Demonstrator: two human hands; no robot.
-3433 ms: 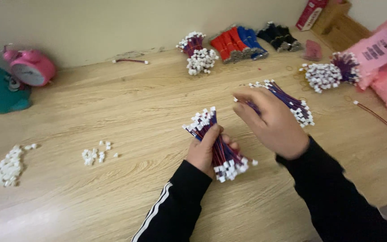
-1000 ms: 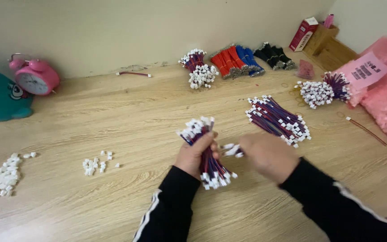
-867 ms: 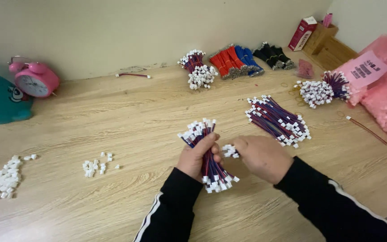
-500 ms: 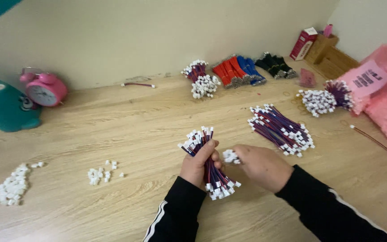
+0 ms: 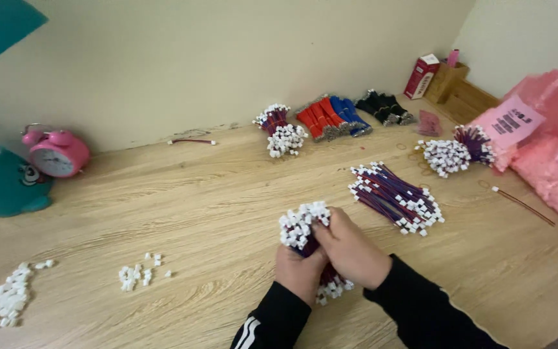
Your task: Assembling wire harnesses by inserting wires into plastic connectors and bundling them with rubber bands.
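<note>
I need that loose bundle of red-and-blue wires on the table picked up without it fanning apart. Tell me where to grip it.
Grip the loose wire bundle across its bare middle, coming from above. It lies flat on the wooden table, slanting from upper left to lower right, with white connectors crowding both ends; the middle is probably the narrowest part, so fingers could likely close around every wire there.

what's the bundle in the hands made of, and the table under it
Bundle: thin wires with matte red and blue sleeves, likely plastic insulation, capped by small white blocky connectors that look like moulded plastic. Table: pale wood grain, smooth and low-sheen; solid wood or laminate, cannot tell.
</note>
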